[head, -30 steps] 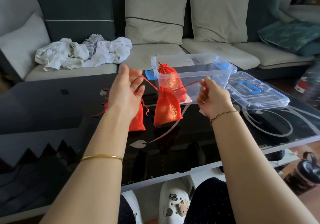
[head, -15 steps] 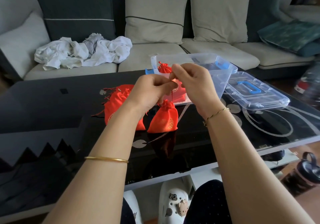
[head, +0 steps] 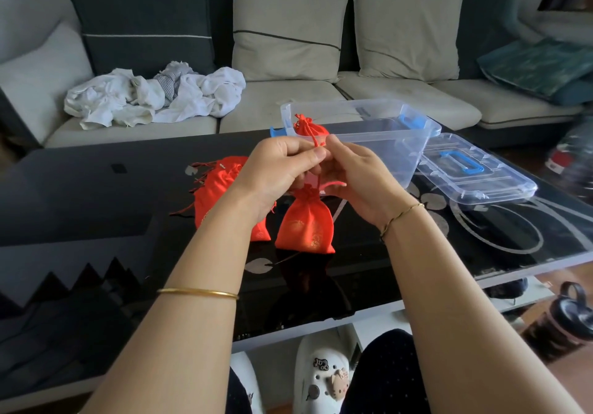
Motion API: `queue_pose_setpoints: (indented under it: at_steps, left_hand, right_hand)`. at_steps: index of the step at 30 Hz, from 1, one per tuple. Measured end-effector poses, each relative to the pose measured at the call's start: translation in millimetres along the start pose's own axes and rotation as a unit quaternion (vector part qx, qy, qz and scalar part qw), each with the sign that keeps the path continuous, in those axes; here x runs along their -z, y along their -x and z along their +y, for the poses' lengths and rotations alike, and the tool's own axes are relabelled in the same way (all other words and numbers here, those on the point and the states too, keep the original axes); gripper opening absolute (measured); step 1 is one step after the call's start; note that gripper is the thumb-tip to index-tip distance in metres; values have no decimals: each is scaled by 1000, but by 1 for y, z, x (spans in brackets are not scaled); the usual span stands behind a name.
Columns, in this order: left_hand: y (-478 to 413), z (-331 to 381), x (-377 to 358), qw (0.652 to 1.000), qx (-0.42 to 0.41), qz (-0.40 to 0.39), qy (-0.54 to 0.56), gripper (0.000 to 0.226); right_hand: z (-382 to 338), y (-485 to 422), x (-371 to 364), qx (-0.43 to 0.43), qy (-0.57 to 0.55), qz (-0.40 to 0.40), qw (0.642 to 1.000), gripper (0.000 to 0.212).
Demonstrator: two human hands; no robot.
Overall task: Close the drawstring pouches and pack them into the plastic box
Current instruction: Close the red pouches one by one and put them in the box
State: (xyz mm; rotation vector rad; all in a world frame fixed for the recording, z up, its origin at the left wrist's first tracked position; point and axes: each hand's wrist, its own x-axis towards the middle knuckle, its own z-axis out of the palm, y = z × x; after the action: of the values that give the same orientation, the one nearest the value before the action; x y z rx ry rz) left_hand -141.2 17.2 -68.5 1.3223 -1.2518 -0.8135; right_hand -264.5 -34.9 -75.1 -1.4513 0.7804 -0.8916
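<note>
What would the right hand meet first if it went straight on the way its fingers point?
The left hand: the right hand points forward-left, fingertips nearly against it, both pinching the red drawstring. Past that, probably the plastic box; depth is unclear.

Left hand (head: 282, 171) and right hand (head: 357, 181) meet, fingers (head: 316, 157) pinching the drawstring (head: 333, 185).

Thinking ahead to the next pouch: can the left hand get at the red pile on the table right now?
Probably, once it lets go: the left hand pinches the cord of a pouch, but the pile lies just beside it, nothing between.
</note>
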Motion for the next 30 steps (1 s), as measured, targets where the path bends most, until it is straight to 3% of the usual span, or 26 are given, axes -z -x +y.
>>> queue_pose_setpoints:
  at_steps: [5, 11, 14, 17, 20, 23, 24, 27, 30]
  left_hand:
    - [1, 0, 0, 1000, -4, -11, -18, 10]
    - [1, -1, 0, 1000, 1, -14, 0, 11]
    - [-1, -3, -1, 998, 12, 27, 51, 11]
    - [-2, -4, -2, 993, 30, 66, 95, 11]
    - [-1, -6, 1, 995, 32, 61, 66, 15]
    - [0, -5, 6, 997, 35, 45, 44, 21]
    - [1, -4, 6, 998, 28, 37, 29, 22]
    - [3, -1, 7, 996, -25, 10, -85, 23]
    - [3, 1, 7, 975, -105, 5, -198, 26]
  right_hand:
    - [2, -1, 3, -14, -56, -23, 998, 28]
    - [2, -2, 5, 26, -20, 37, 999, 19]
    - [-1, -2, 6, 24, -83, 80, 993, 18]
    - [-3, 0, 10, -22, -121, 28, 992, 22]
    - [-3, 5, 13, -101, -69, -48, 991, 22]
    - [5, 6, 13, -128, 202, -25, 971, 26]
    - [8, 4, 13, -117, 248, 1, 962, 31]
    - [11, -2, 7, -32, 196, 100, 975, 32]
    - [9, -4, -1, 26, 92, 68, 993, 25]
